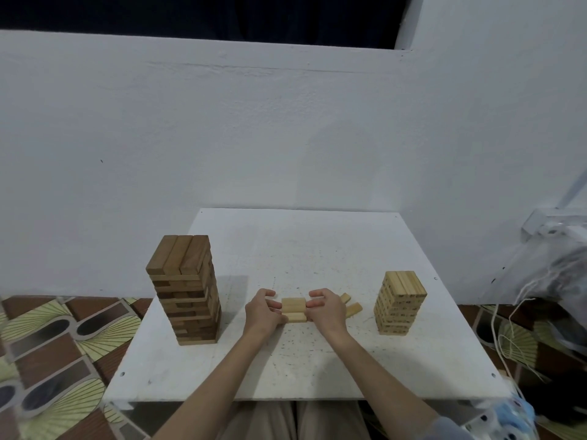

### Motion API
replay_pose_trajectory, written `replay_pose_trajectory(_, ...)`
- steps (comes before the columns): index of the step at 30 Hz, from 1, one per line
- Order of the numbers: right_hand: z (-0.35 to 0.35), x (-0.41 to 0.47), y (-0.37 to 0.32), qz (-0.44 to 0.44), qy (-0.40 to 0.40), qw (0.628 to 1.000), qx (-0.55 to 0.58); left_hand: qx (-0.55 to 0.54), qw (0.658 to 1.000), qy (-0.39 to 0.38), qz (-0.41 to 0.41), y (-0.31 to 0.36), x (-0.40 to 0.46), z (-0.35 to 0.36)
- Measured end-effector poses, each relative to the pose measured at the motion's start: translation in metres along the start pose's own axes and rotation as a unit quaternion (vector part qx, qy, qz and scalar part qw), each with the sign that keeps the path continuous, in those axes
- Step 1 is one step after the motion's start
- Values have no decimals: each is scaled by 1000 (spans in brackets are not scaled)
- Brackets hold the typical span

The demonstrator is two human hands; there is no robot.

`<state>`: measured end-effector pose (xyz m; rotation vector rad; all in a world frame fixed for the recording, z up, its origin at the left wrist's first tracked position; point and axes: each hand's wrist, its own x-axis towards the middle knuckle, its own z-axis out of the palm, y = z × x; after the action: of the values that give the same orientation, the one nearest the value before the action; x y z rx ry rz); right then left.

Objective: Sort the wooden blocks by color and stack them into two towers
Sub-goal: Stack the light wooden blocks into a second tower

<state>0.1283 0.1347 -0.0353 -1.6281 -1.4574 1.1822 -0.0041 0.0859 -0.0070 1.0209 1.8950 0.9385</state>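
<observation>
Both hands, left hand and right hand, pinch a small cluster of pale rectangular wooden blocks between curled fingers. Right hand partly hides two loose pale blocks. Left of cluster: tall dark-brown block tower; right: shorter pale block tower, on speckled white table.

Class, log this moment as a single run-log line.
both hands squeezing light blocks together | dark tower left | light tower right | two loose blocks remain
</observation>
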Motion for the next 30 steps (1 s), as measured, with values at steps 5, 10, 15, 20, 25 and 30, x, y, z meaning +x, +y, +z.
replay_pose_trajectory(5, -1, -3, -3, 7, 4, 1000, 16, -7, 1000, 2, -6, 1, 0, 0)
replay_pose_trajectory(10, -3, -4, -5, 14, 0, 1000, 18, -16, 1000, 6, -11, 3, -2, -1)
replay_pose_trajectory(15, -6, -4, -13, 9, 9, 1000, 16, -32, 999, 17, 1, 10, -4, -3)
replay_pose_trajectory(20, -20, -7, -33, -5, 24, 999, 38, -58, 998, 23, 27, 26, -6, -9)
replay_pose_trajectory(25, -45, -14, -60, -52, 29, 997, 48, -87, 994, 28, 59, 51, -12, -13)
replay_pose_trajectory(30, -80, -22, -84, -90, 37, 994, 41, -110, 989, 29, 99, 80, -24, -9)
